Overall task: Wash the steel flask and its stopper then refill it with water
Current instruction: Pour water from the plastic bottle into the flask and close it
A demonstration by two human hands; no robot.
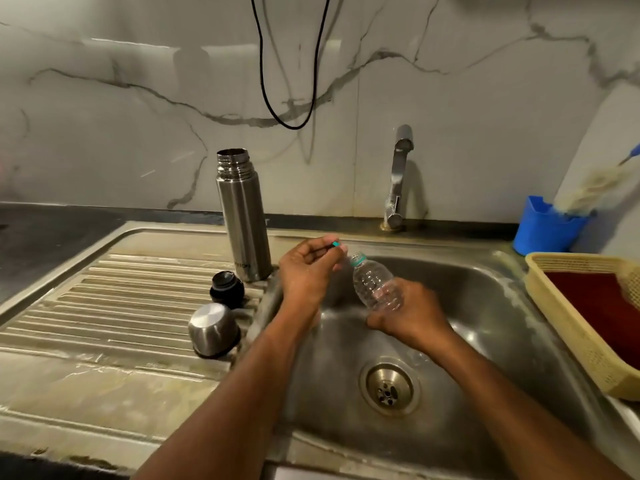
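Steel flask (243, 216) stands open at basin's edge — right grip (412, 317) holds bottle (375, 287), left grip (308, 268) pinches cap (336, 243).

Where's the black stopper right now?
Head view, left of the basin: the black stopper sits on the ribbed drainboard, between the open steel flask behind it and the steel cup lid in front.

Bare forearms, bare hands (304, 271); no sleeves visible.
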